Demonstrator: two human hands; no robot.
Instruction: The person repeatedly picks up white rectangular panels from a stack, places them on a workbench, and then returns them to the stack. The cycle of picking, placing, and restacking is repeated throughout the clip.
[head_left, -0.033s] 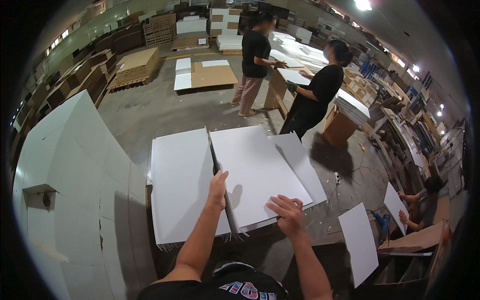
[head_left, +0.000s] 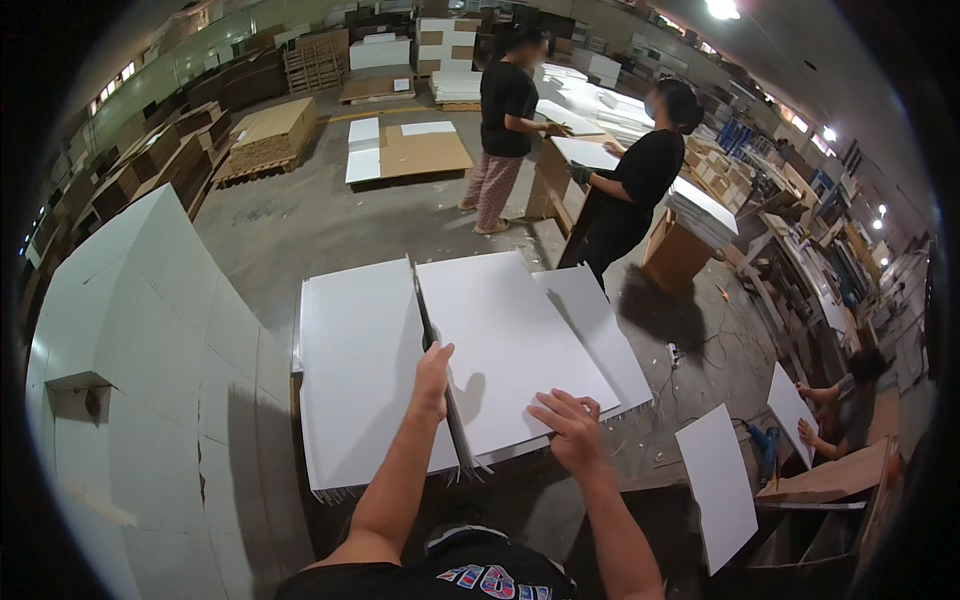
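A white rectangular panel (head_left: 505,345) lies on top of a stack in front of me. My left hand (head_left: 432,382) grips its left edge, thumb up, with the other fingers hidden down in the gap beside it. At the near right corner, the fingers of my right hand (head_left: 568,425) curl over the panel's edge. To the left of the gap lies another stack of white panels (head_left: 360,370). Part of a further white panel (head_left: 605,335) shows from under the top one, on the right.
A tall stack of white boards (head_left: 150,370) rises at my left. Beyond, two people (head_left: 508,105) (head_left: 645,175) stand at a bench. At lower right are a leaning white panel (head_left: 718,490), a blue power tool (head_left: 767,450) and another person's hands (head_left: 806,432) holding a board. Cables (head_left: 700,345) trail across the floor.
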